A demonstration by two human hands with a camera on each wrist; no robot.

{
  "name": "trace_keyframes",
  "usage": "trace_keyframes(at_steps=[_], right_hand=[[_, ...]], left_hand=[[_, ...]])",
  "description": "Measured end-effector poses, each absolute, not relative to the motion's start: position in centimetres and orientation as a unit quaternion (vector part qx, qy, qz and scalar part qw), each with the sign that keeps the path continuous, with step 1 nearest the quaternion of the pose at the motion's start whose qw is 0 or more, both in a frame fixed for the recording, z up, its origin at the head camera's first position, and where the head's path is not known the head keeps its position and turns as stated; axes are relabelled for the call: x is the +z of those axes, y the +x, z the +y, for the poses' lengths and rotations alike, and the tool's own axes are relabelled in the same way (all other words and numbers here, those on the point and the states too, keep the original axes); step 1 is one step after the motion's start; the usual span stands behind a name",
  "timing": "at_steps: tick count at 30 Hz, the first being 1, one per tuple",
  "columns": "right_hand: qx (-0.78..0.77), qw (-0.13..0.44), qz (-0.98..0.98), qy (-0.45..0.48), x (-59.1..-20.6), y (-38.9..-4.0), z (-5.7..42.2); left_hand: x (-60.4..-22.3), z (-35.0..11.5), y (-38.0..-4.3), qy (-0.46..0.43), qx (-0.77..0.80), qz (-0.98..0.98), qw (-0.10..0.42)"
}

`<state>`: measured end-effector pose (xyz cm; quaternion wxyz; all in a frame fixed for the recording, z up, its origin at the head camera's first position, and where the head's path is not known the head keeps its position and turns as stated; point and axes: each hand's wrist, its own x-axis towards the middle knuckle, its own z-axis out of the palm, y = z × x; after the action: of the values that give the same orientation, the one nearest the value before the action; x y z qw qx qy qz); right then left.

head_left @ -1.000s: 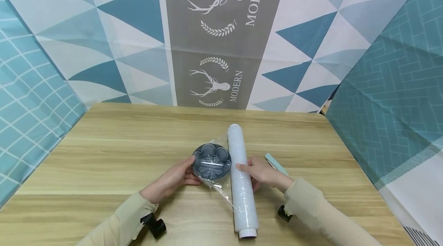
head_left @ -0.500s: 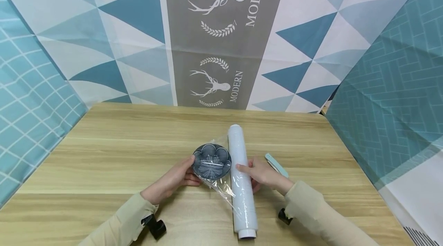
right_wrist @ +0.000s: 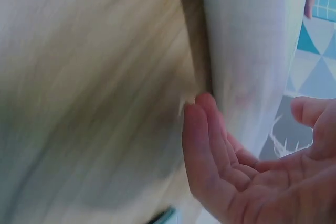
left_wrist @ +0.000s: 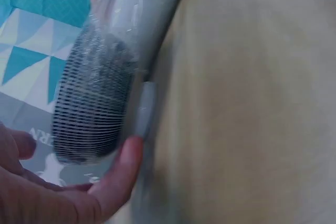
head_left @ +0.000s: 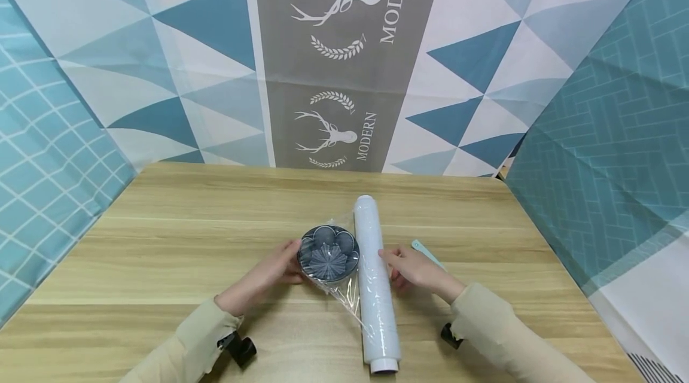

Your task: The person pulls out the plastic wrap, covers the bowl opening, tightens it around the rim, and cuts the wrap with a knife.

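A dark grey-blue bowl [head_left: 328, 258] with a flower-like pattern inside stands mid-table under clear cling film [head_left: 344, 298]. The film runs from it to a long white cling film roll [head_left: 378, 305] lying just to its right. My left hand [head_left: 276, 268] is at the bowl's left side, its thumb near the rim. In the left wrist view, the fingers and thumb spread loosely around the ribbed bowl wall [left_wrist: 92, 108], with a gap at the thumb. My right hand [head_left: 413, 269] is beside the roll's right side, fingers relaxed. The right wrist view shows its thumb off the roll [right_wrist: 247, 51].
A slim mint-coloured tool [head_left: 427, 252] lies behind the right hand, partly hidden by it. The wooden table [head_left: 188, 239] meets a patterned backdrop [head_left: 334, 72] at its far edge. Teal cloth panels [head_left: 608, 161] flank both sides.
My right thumb has come off the top of the roll and the hand has shifted slightly right. The left hand has loosened and drawn back a little from the bowl.
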<state>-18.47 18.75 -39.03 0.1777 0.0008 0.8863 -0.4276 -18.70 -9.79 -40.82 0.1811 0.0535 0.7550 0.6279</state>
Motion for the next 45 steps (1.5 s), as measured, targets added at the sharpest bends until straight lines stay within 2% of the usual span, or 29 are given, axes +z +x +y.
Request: trace_keyframes(at_steps=[9, 16, 20, 26, 45], right_hand=[[-0.338, 0.107, 0.935, -0.031, -38.4, -19.3, 21.4], [-0.25, 0.07, 0.965, -0.037, -38.1, -19.7, 23.2], [-0.223, 0.069, 0.972, -0.034, -38.4, -19.7, 24.0], [-0.194, 0.099, 0.976, -0.024, -38.8, -19.6, 24.7], [-0.21, 0.114, 0.971, -0.005, -39.5, -20.1, 24.8]], left_hand=[[-37.8, -10.2, -19.8, 0.091, 0.469, 0.877, 0.042], [-36.4, -10.1, -20.1, 0.153, 0.388, 0.909, -0.003], [-35.9, -9.6, -20.2, 0.176, 0.375, 0.91, -0.005], [-35.3, -8.4, -20.3, 0.194, 0.366, 0.91, 0.006], [-34.0, -4.4, -20.2, 0.256, 0.346, 0.902, 0.029]])
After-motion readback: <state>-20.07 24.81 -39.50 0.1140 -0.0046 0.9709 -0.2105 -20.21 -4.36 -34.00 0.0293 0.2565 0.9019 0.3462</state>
